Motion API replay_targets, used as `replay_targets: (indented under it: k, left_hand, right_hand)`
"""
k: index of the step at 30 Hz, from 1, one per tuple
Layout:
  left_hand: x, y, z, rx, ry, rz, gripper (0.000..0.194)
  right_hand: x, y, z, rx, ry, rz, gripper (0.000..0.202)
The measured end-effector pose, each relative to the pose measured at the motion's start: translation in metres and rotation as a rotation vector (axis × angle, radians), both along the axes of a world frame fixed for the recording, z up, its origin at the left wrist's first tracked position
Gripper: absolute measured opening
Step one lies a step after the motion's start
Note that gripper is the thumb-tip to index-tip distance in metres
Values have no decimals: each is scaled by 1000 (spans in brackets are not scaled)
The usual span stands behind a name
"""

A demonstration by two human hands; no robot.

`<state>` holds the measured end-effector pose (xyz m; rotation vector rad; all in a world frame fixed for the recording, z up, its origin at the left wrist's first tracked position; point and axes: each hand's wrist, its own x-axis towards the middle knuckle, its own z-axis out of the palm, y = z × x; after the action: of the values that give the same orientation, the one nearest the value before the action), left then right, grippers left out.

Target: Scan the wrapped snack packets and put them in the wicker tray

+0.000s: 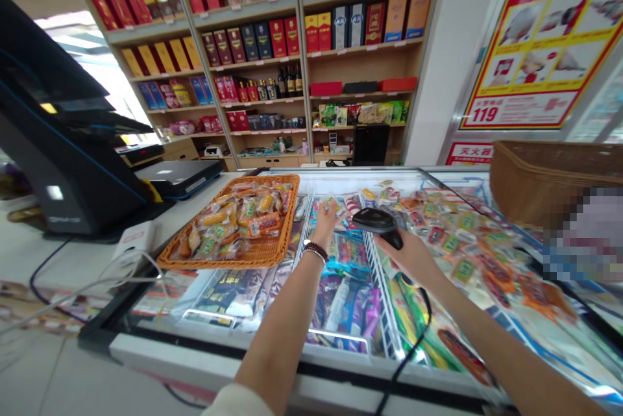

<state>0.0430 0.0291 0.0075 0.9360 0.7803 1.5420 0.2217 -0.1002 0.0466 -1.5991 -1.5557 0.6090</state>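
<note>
Nearest the camera, two bare forearms stretch out over the glass-topped white chest freezer (233, 364), whose wire-divided bins hold bright wrapped frozen goods. A black cable runs up from the freezer's front edge, along the right forearm, to the black handheld barcode scanner (378, 221). The right hand (411, 255) is clamped around the scanner's grip, its head pointing left and away over the glass. Just left of it, the left hand (325, 220), with a dark beaded bracelet (315, 250) at the wrist, has its fingers closed together on a small pale wrapped packet (332, 204), held above the freezer lid close to the scanner's head.

Further left, a flat orange woven basket (253, 252) full of yellow and orange snack packs sits on the freezer's corner. Beside it, on the white desk (48, 254), stand a small white box (134, 239) with cables and a black checkout terminal (63, 163). At the right, a brown wicker basket (540, 176) rests on the freezer. Beyond, wooden wall shelves (272, 65) carry red, yellow and blue boxed bottles, and a red-and-yellow poster (549, 39) hangs on the right.
</note>
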Motion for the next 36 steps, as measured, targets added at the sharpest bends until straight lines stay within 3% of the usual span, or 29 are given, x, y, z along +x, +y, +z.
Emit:
replay_targets:
  k: [10, 21, 29, 36]
  left_hand:
    - [-1, -8, 1, 25, 151, -15, 31]
    - [3, 5, -4, 5, 121, -1, 22]
    - [1, -2, -1, 46, 223, 50, 25]
    - [-1, 4, -4, 83, 278, 117, 26]
  right_hand:
    - [1, 1, 0, 36, -24, -7, 30]
    - [0, -2, 3, 41, -85, 1, 31]
    - [-3, -7, 15, 3, -162, 2, 29]
    - [0, -7, 15, 29, -184, 16, 27]
